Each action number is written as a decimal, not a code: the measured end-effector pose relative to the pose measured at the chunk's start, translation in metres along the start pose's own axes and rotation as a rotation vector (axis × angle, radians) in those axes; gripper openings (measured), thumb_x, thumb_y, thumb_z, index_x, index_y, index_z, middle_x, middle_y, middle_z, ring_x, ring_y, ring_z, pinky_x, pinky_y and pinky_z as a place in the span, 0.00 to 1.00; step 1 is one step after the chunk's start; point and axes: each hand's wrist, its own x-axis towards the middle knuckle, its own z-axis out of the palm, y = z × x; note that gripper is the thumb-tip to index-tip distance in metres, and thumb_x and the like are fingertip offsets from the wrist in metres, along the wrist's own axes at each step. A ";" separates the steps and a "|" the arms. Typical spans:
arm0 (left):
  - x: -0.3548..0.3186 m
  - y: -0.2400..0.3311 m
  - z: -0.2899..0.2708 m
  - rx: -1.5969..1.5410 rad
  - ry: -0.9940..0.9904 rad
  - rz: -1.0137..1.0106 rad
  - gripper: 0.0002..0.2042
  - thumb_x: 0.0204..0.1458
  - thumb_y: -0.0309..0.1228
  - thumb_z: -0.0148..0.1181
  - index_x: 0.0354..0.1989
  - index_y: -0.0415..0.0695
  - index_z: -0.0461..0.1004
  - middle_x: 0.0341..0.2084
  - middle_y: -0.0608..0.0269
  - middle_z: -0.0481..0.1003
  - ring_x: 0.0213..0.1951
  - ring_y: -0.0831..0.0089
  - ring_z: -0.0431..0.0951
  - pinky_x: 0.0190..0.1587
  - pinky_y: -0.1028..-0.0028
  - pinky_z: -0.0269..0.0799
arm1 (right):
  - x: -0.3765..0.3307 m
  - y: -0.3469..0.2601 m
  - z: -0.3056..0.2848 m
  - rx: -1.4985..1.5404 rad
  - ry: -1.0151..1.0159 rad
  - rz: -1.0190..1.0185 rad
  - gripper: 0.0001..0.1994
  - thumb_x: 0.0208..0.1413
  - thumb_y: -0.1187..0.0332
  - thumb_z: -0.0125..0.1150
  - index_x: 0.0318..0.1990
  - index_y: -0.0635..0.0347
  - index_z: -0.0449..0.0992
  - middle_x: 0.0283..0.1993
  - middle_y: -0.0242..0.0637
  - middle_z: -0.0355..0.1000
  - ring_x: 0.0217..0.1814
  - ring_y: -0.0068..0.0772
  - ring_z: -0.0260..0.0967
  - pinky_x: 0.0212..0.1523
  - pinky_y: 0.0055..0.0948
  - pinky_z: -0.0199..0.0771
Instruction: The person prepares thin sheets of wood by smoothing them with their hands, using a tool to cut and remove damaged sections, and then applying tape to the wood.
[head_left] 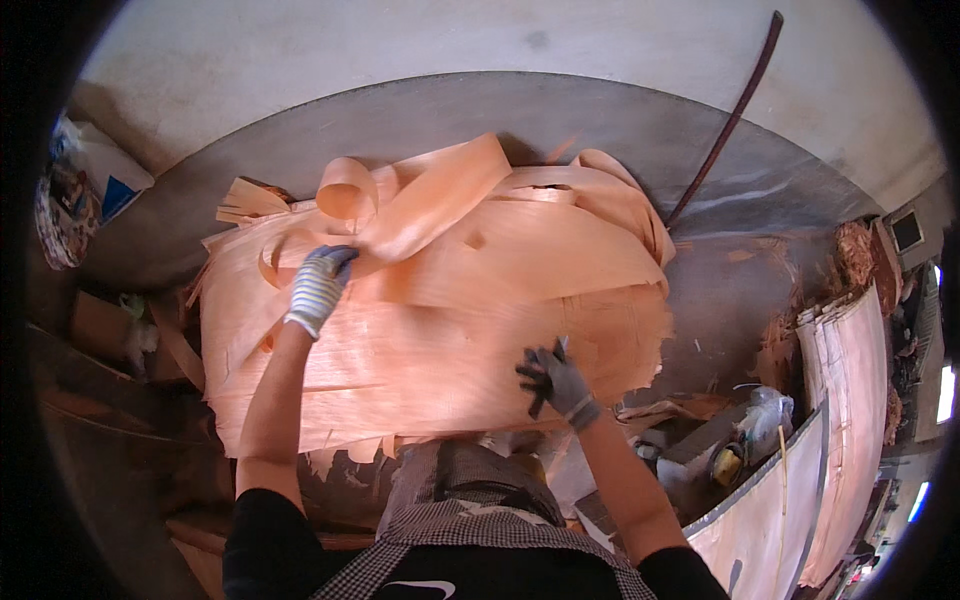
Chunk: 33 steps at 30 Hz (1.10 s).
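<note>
Evidently the work is partway along: between and below the two hands the broad pile of thin wood sheets (480,375) lies mostly flat, while the material beyond the left grip remains loose and curled. The left hand (320,288), in a striped glove, seems to have its fingers closed on the near end of a long loose strip (440,205), which runs up and to the right from that grip across the pile. Just above the same grip stands a rolled curl (346,192), not laid down, and well to its right, at the pile's far corner, a folded band (625,190) is bunched up as well. The right hand (560,388), in a dark glove, hovers over the pile's near right part with its fingers spread apart; a small pale sliver shows by its fingertips, and I cannot tell whether it is held. Farther right of that hand, more sheets (850,350) stand on edge.
</note>
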 end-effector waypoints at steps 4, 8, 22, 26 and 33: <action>-0.012 -0.050 -0.067 0.104 0.216 -0.235 0.10 0.47 0.23 0.53 0.37 0.45 0.77 0.35 0.55 0.76 0.40 0.57 0.74 0.48 0.64 0.67 | 0.098 -0.025 0.070 0.023 0.161 0.072 0.10 0.54 0.65 0.59 0.40 0.58 0.71 0.36 0.37 0.69 0.31 0.36 0.67 0.33 0.36 0.76; 0.005 -0.084 -0.075 0.226 0.366 -0.264 0.12 0.48 0.20 0.52 0.41 0.41 0.76 0.39 0.53 0.75 0.43 0.61 0.74 0.49 0.70 0.69 | 0.135 -0.029 0.056 0.105 0.426 -0.073 0.09 0.50 0.67 0.62 0.38 0.58 0.73 0.33 0.34 0.69 0.28 0.34 0.66 0.26 0.35 0.75; 0.061 -0.009 -0.013 0.415 0.272 0.010 0.22 0.45 0.32 0.60 0.52 0.55 0.69 0.61 0.57 0.58 0.62 0.51 0.54 0.62 0.58 0.49 | -0.275 -0.154 -0.087 -1.005 1.186 -0.881 0.10 0.55 0.74 0.53 0.44 0.64 0.73 0.36 0.28 0.70 0.38 0.20 0.64 0.42 0.23 0.66; 0.068 0.086 0.059 0.194 0.052 0.211 0.22 0.44 0.29 0.58 0.52 0.52 0.69 0.60 0.60 0.59 0.64 0.52 0.52 0.63 0.56 0.43 | -0.442 -0.150 -0.084 -0.907 1.249 -0.497 0.09 0.49 0.80 0.52 0.38 0.62 0.75 0.33 0.28 0.71 0.35 0.18 0.65 0.38 0.18 0.66; -0.057 0.308 0.174 -0.184 -0.360 0.632 0.23 0.46 0.34 0.55 0.53 0.48 0.68 0.57 0.55 0.62 0.61 0.49 0.55 0.62 0.52 0.47 | -0.678 -0.021 -0.072 -1.633 1.488 -0.045 0.06 0.43 0.78 0.51 0.21 0.59 0.73 0.24 0.38 0.71 0.27 0.36 0.69 0.30 0.32 0.68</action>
